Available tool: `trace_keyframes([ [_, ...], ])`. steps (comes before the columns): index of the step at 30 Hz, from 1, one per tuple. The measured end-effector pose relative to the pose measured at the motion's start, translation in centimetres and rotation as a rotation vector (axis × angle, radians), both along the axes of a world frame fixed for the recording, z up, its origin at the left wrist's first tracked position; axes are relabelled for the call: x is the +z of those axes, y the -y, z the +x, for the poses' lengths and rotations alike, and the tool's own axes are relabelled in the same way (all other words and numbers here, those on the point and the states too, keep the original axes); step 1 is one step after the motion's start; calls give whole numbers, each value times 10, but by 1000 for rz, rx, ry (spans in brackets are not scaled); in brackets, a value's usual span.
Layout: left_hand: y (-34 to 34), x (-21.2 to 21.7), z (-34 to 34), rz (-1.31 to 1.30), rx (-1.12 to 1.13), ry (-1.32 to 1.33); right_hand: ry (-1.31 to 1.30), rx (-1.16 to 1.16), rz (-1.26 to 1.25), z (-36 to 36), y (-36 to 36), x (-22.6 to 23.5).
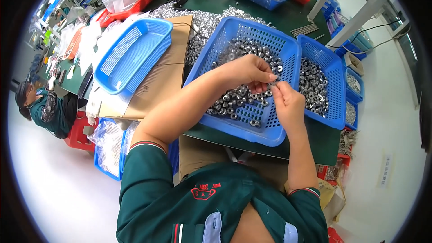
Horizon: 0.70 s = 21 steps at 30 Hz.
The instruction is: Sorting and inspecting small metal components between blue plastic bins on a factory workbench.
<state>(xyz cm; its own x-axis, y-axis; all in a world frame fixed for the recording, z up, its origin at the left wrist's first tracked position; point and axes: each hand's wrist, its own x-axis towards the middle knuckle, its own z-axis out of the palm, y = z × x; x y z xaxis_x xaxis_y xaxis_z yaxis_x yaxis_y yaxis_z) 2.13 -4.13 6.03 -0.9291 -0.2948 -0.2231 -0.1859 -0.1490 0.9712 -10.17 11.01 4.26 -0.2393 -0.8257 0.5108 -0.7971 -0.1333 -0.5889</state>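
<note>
Green worktable [288, 18] w/ white frame legs [360, 15], pale floor [54, 189].

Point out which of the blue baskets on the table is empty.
The tilted blue basket resting on the cardboard box, left of both hands. The other blue baskets hold small metal parts; this one shows only bare mesh.

Blue mesh basket [288, 49] holds silver-grey metal rings [234, 101]; sleeves [148, 175] dark green.
</note>
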Motion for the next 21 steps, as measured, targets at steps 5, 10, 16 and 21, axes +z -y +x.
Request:
trace_keyframes([
  [5,-6,6,-1,-75,-2,-127,179,5,41,-3,-5,-2],
  [10,-2,7,4,-120,-41,-160,327,60,88,-5,-5,-8],
  [16,16,-3,2,233,125,-147,373,-46,27,-6,-5,-6],
  [21,-11,-15,-8,-572,-226,-37,402,-61,1,-6,-3,-8],
])
